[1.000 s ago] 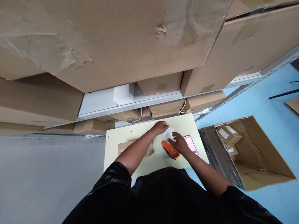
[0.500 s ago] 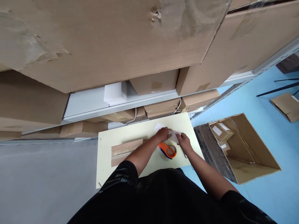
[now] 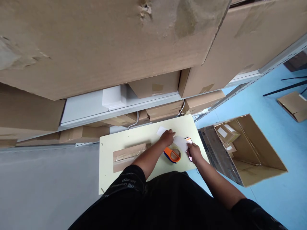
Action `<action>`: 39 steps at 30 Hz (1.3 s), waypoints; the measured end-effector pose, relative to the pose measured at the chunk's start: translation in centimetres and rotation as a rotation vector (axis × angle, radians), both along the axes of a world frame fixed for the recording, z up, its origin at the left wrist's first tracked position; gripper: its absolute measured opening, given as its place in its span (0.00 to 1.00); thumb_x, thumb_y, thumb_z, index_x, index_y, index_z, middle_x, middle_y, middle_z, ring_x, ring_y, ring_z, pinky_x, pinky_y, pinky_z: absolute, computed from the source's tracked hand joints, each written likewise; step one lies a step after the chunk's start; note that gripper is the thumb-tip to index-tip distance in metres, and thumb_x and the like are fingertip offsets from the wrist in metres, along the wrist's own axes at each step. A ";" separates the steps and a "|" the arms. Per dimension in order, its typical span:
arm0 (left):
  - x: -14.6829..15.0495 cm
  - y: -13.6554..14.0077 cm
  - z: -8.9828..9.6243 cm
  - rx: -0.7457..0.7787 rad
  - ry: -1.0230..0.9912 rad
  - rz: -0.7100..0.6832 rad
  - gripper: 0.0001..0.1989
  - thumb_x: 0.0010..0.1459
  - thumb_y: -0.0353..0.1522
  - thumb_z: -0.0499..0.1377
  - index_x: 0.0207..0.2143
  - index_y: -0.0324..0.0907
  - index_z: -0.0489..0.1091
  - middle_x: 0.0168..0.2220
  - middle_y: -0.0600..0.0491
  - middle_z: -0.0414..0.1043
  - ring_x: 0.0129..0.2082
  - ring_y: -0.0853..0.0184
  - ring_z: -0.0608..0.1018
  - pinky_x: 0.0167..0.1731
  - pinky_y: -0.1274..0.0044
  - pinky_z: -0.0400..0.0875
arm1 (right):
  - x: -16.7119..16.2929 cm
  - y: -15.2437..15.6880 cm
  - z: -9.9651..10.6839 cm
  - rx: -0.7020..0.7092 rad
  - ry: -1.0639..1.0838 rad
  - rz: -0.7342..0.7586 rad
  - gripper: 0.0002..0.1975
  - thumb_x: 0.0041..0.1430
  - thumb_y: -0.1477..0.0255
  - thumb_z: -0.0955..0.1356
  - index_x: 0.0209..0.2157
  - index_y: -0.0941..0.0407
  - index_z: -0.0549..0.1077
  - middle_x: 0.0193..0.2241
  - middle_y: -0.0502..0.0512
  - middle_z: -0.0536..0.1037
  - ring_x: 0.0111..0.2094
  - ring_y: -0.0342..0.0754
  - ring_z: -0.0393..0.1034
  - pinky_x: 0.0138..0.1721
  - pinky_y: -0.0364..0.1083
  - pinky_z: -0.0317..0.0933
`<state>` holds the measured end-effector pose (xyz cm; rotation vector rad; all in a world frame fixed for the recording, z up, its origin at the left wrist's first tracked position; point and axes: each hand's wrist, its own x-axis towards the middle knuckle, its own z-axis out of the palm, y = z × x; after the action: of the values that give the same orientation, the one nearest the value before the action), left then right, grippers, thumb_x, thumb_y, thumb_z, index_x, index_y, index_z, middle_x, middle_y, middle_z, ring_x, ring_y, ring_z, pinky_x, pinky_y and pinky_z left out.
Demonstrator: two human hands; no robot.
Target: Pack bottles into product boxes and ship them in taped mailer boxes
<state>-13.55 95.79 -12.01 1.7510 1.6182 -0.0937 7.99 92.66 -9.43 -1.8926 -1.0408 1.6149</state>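
Over the right half of the small cream table, my right hand (image 3: 194, 152) pinches the right end of a white paper slip (image 3: 180, 143), which looks like a label. My left hand (image 3: 167, 138) is at the slip's other end, fingers curled and one pointing right; whether it grips anything is hidden. Another white paper piece (image 3: 161, 130) shows just beyond my left hand. Below the hands lies an orange and blue tape dispenser (image 3: 172, 155). A phone (image 3: 189, 140) with a lit screen is partly covered by my right hand. Left of my forearm rests a taped flat cardboard box (image 3: 128, 157).
A large open carton (image 3: 261, 150) with several small labelled boxes stands on the blue floor to the right. Ahead, a shelf (image 3: 83, 107) carries big cartons (image 3: 107, 48) and a white box (image 3: 114, 96). A white cable (image 3: 137, 119) hangs behind the table (image 3: 105, 166).
My right hand has moved right and slightly down with the slip, drawing apart from my left hand. More of the slip and of the phone now shows.
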 end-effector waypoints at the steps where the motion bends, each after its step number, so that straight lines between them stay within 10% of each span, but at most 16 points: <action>1: 0.0 -0.1 0.1 -0.004 -0.016 0.013 0.29 0.63 0.28 0.54 0.67 0.46 0.67 0.61 0.45 0.67 0.60 0.53 0.69 0.62 0.68 0.64 | 0.6 -0.7 0.5 -0.013 -0.002 -0.025 0.17 0.56 0.54 0.67 0.25 0.49 0.59 0.12 0.45 0.63 0.14 0.46 0.59 0.17 0.46 0.54; 4: 0.1 -0.1 0.8 -0.023 -0.084 0.080 0.28 0.63 0.29 0.55 0.66 0.43 0.68 0.63 0.44 0.67 0.63 0.52 0.68 0.64 0.67 0.61 | 2.7 -2.4 2.5 0.058 -0.082 -0.024 0.19 0.60 0.53 0.66 0.24 0.50 0.60 0.14 0.47 0.67 0.17 0.47 0.63 0.21 0.46 0.58; 9: -0.4 -0.1 4.2 -0.090 -0.263 0.219 0.20 0.71 0.41 0.50 0.51 0.42 0.77 0.52 0.45 0.78 0.53 0.57 0.79 0.54 0.69 0.73 | 4.1 -2.8 7.3 0.630 -0.404 0.303 0.13 0.65 0.58 0.66 0.34 0.52 0.74 0.32 0.57 0.81 0.32 0.53 0.75 0.37 0.51 0.69; 16: -5.4 -6.6 13.7 -0.230 -1.168 0.803 0.33 0.58 0.61 0.56 0.38 0.39 0.72 0.36 0.42 0.79 0.36 0.58 0.83 0.33 0.71 0.77 | -0.9 -2.4 11.8 1.136 -0.297 0.505 0.10 0.62 0.72 0.67 0.43 0.50 0.78 0.47 0.59 0.82 0.49 0.57 0.77 0.54 0.59 0.72; 21: -10.7 -13.3 17.3 -0.054 -1.207 0.897 0.23 0.48 0.49 0.72 0.29 0.40 0.70 0.30 0.52 0.74 0.30 0.66 0.78 0.30 0.75 0.75 | -6.7 -5.4 13.0 1.012 -0.084 0.392 0.17 0.59 0.70 0.69 0.50 0.50 0.75 0.56 0.62 0.77 0.56 0.59 0.73 0.58 0.62 0.70; 25: -14.1 -17.6 18.2 0.158 -1.212 1.012 0.22 0.52 0.50 0.70 0.28 0.41 0.70 0.25 0.56 0.70 0.25 0.70 0.75 0.29 0.77 0.72 | -11.9 -8.5 13.9 0.517 0.268 0.179 0.24 0.58 0.62 0.71 0.56 0.51 0.71 0.58 0.63 0.75 0.49 0.57 0.77 0.50 0.59 0.74; 28: -15.6 -20.4 19.1 0.306 -1.215 1.070 0.20 0.53 0.48 0.70 0.29 0.41 0.73 0.25 0.57 0.72 0.24 0.71 0.74 0.29 0.77 0.71 | -15.9 -11.0 15.1 0.197 0.536 0.330 0.22 0.55 0.57 0.74 0.48 0.53 0.75 0.53 0.62 0.79 0.46 0.57 0.79 0.46 0.55 0.74; 39: -19.2 -27.0 23.3 0.409 -1.341 0.931 0.22 0.58 0.50 0.66 0.36 0.39 0.78 0.30 0.50 0.77 0.28 0.67 0.76 0.34 0.74 0.72 | -25.8 -14.9 20.1 0.192 0.733 0.234 0.19 0.51 0.59 0.78 0.39 0.57 0.77 0.34 0.56 0.83 0.31 0.52 0.76 0.31 0.49 0.70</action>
<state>-32.74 68.78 11.32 0.6814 1.1766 1.5570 -17.78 77.74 10.68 -0.9374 -1.0459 2.0166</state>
